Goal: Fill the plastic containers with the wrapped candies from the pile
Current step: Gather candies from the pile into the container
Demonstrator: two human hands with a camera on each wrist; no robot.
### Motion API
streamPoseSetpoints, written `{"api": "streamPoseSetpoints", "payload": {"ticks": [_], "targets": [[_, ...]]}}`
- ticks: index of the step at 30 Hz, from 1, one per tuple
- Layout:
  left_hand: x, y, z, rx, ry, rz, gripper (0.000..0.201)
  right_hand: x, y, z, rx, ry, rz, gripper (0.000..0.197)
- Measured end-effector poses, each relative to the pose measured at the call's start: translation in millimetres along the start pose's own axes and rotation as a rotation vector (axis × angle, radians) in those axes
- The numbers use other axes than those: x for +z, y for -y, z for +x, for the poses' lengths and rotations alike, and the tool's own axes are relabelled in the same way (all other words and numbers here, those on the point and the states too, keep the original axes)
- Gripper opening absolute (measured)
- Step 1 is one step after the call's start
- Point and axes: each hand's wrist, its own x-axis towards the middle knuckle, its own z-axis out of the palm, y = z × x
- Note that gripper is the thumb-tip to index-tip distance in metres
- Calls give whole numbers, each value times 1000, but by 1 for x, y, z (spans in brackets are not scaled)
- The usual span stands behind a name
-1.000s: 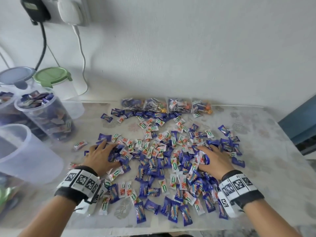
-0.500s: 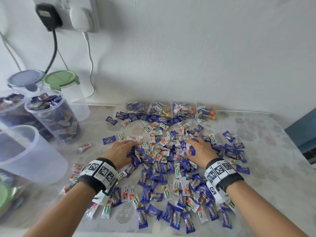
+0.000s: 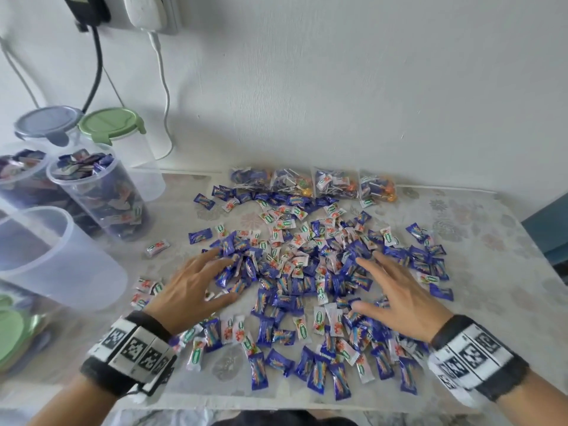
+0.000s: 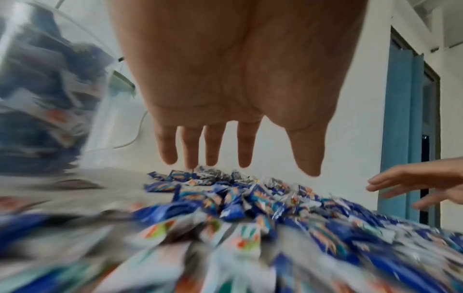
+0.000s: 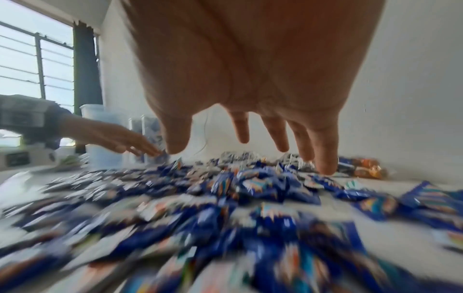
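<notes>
No readable text anywhere. White candy wrappers (image 3: 319,318) carry a green oval logo — lettering too small and blurred to make out. Blue candy wrappers (image 3: 257,372) show a rainbow-coloured print, no legible words. Wristbands (image 3: 135,353) bear black-and-white square marker patterns — codes, not text. Wrist views too blurred.

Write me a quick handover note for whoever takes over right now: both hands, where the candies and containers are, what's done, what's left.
Left hand: open, fingers spread on the left edge of the candy pile, holding nothing.
Right hand: open, spread over the pile's right side, holding nothing.
Containers, all at left: two open ones full, the nearer and one behind it; the nearest container looks empty; two lidded ones by the wall.
Done: two containers filled.
Left: gather the pile into a handful and fill the nearest container; most candies remain on the table.
</notes>
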Motion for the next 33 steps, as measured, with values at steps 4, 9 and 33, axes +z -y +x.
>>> {"api": "streamPoseSetpoints", "payload": {"ticks": [4,9,33], "targets": [[13,22,-45,-34,-108,35,97,30,-11,-48,16,67,-118,104],[28,28,-78,-181,-112,46,123,73,-20,-74,71,-61,-89,115],[60,13,-42,-195,126,156,134,100,22,-19,21,-52,-166,101]]}}
